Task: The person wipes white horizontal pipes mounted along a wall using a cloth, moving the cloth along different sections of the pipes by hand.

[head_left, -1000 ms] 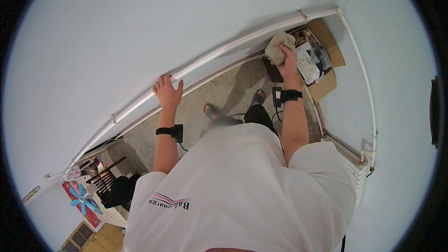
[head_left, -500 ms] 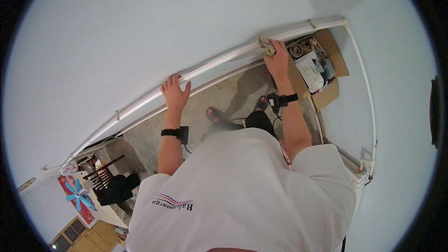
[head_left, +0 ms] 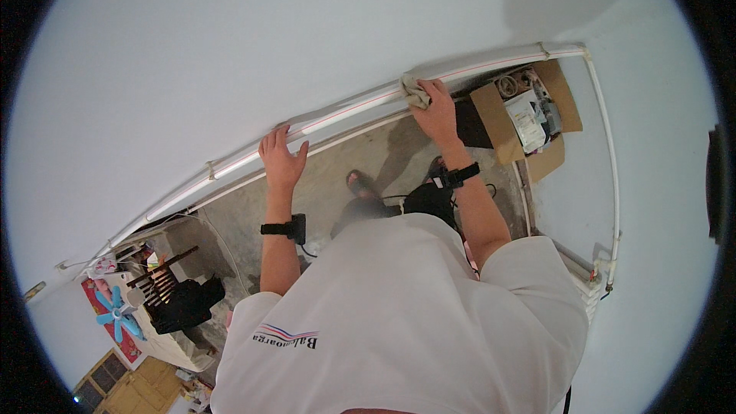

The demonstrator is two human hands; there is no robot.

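Note:
A white pipe point(head_left: 345, 113) with a thin red line runs along the pale wall in front of me. My right hand point(head_left: 437, 113) is closed around a crumpled beige cloth point(head_left: 414, 92), which it presses against the pipe right of the middle. Farther left, my left hand point(head_left: 282, 159) rests on the same pipe. Its fingers reach over the top and its thumb stands apart; nothing else shows in it. A black strap with a small device point(head_left: 287, 229) circles my left wrist, and a similar strap point(head_left: 458, 175) is on the right one.
An open cardboard box point(head_left: 495, 124) full of odds and ends stands at the right, under the pipe. A thinner vertical pipe point(head_left: 606, 153) goes along the right wall. At the lower left are a dark chair point(head_left: 165, 280) and a blue fan point(head_left: 117, 313). A cable point(head_left: 222, 245) crosses the concrete floor.
My right hand and the cloth have slid left along the pipe, away from the box. My left hand has shifted slightly left along it, closer to a pipe clip. The view has moved too.

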